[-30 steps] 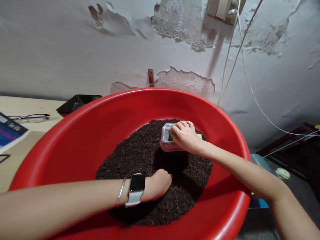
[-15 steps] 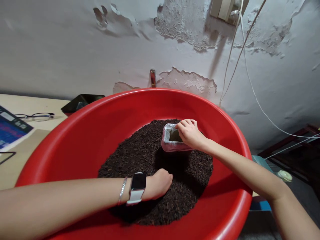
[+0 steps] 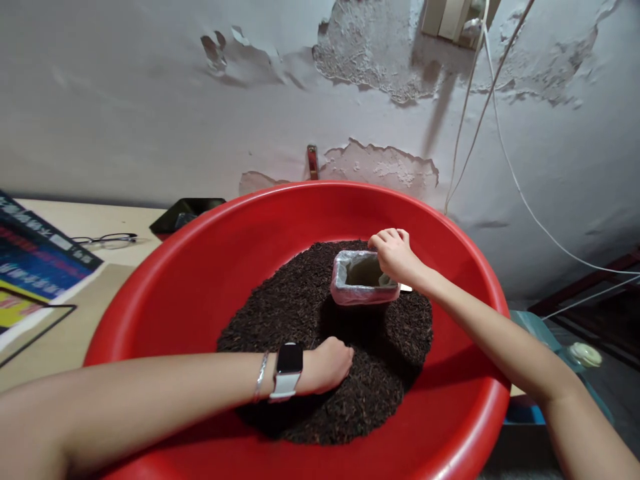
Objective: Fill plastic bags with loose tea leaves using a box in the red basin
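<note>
A big red plastic basin point(image 3: 210, 267) holds a heap of dark brown loose leaves point(image 3: 295, 307). On the heap stands a small pink box lined with a clear plastic bag point(image 3: 357, 293), its mouth facing up. My right hand point(image 3: 395, 255) pinches the box's far right rim. My left hand point(image 3: 327, 363), with a white smartwatch and a bracelet on the wrist, is curled into the leaves in front of the box; its fingers are hidden in the heap.
The basin sits on a pale desk point(image 3: 65, 333) against a peeling wall. Glasses point(image 3: 105, 239), a dark tray point(image 3: 187, 212) and a blue printed sheet point(image 3: 35, 263) lie at the left. White cables point(image 3: 500, 153) hang at the right.
My right hand slid from over the box's mouth to its far right rim, so the opening now shows. The view shifted a little. The left hand stayed in the leaves.
</note>
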`<state>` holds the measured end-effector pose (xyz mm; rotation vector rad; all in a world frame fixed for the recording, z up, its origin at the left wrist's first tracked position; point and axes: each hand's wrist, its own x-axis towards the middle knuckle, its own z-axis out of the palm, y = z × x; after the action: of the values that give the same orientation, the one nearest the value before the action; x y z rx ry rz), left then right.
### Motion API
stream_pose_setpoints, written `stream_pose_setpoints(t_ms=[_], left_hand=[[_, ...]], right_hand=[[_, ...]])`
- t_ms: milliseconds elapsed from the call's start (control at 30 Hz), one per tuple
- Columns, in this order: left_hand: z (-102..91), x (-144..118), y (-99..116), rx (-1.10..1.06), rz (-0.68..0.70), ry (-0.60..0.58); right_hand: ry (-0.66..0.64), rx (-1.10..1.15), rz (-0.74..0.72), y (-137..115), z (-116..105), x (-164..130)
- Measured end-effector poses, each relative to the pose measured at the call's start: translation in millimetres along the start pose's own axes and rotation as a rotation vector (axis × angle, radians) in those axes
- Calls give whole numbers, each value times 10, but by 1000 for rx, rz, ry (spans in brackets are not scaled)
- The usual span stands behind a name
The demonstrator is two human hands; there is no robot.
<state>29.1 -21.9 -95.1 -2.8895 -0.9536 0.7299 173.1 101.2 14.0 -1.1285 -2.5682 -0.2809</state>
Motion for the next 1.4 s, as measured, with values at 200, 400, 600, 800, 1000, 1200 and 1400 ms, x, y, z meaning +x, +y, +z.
stream_pose_setpoints(t_ms=[200,400,600,800,1000,1200,1400], left_hand=[[27,4,-1,-13,1,37],[12,15,-3,-42,-12,20],[-53,3,13,-33,-12,-21],[7,12,0,-25,-7,31],[90,29,9,-32,-11,90],[69,48,24,-62,-34,50],[-28,-6,65,-161,-118,47]], right_hand=[[-4,-47,55,129,-13,33],[-106,-22,46,194,1,40],[-115,-2,17,172,-2,15],[-101,5,-21,126,6,2],[-127,7,-24,114,55,3],[-69,6,-49,118,69,1],[-26,73,-161,-160,-43,-62]])
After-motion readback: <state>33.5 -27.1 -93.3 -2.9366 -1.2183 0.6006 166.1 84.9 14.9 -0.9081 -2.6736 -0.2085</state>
